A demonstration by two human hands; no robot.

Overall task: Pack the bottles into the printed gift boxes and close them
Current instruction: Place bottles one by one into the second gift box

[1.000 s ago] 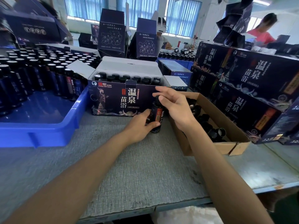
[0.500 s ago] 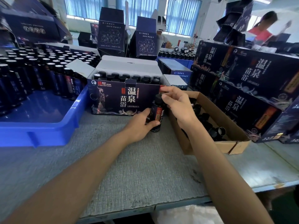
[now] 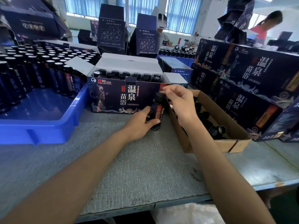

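Head view. A single dark bottle (image 3: 156, 113) stands upright on the grey surface (image 3: 129, 167) at centre frame, just in front of the right end of the open gift box (image 3: 110, 96) and beside the left wall of the cardboard box (image 3: 233, 143). The left hand (image 3: 140, 122) comes in from lower left and grips the lower body of the bottle. Its thumb lies across the front of the label, and the other fingers (image 3: 146, 110) wrap round the left side. The right hand (image 3: 181, 102) is above and to the right of the bottle with its fingers curled. The thumb and forefinger tips (image 3: 166, 91) are drawn together at the upper right edge of the black cap (image 3: 160, 95). That spot is blurred, so I cannot tell whether they pinch the cap or only touch it. The gift box has its lid flap raised behind and both side flaps out, and rows of capped bottles (image 3: 126, 75) fill it. The cardboard box holds loose black caps (image 3: 210, 125). At left frame, a blue tray (image 3: 48, 126) carries many more upright bottles along its far side. At right frame, closed gift boxes (image 3: 252, 73) are stacked.
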